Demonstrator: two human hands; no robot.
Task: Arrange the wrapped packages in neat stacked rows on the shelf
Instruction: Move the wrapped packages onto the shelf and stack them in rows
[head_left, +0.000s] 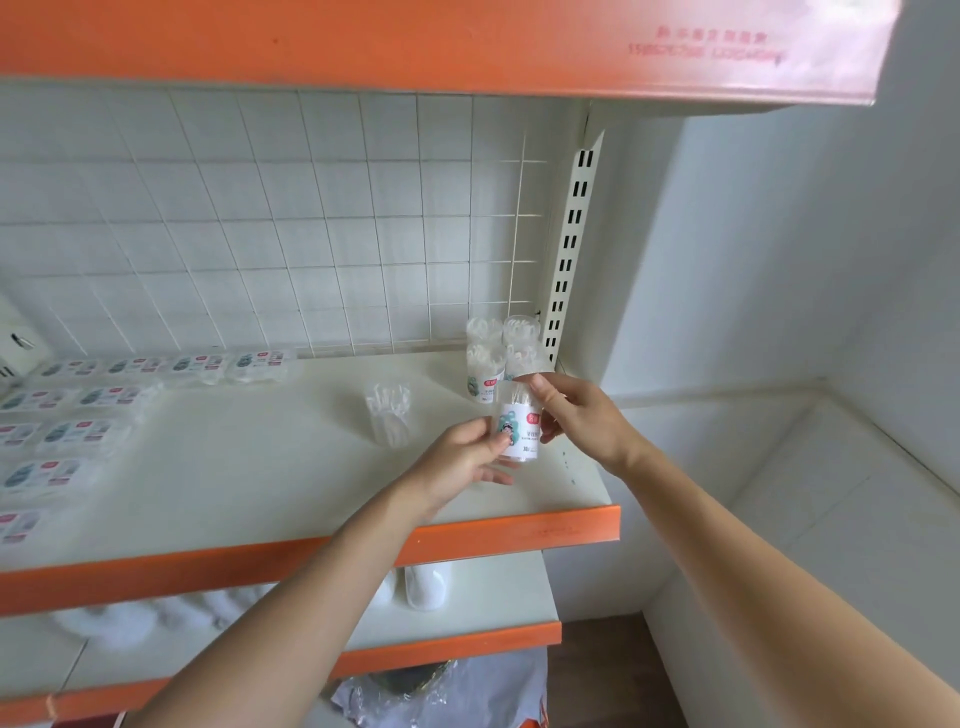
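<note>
One cream shelf (249, 467) with an orange front lip spans the view. Flat wrapped packages (78, 431) lie in rows across its left part. At its back right corner, clear tubs (500, 353) stand stacked two high against the wire grid (260, 234). A lone clear tub (389, 415) stands mid-shelf. Both hands hold a labelled tub (521, 434) above the shelf's right front, the left hand (460, 460) pinching its lower side and the right hand (579, 418) gripping its top.

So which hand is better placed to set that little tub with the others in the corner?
Probably the right hand: it grips the tub at its top, right beside the corner tubs. The left hand holds it lower, farther away.
</note>
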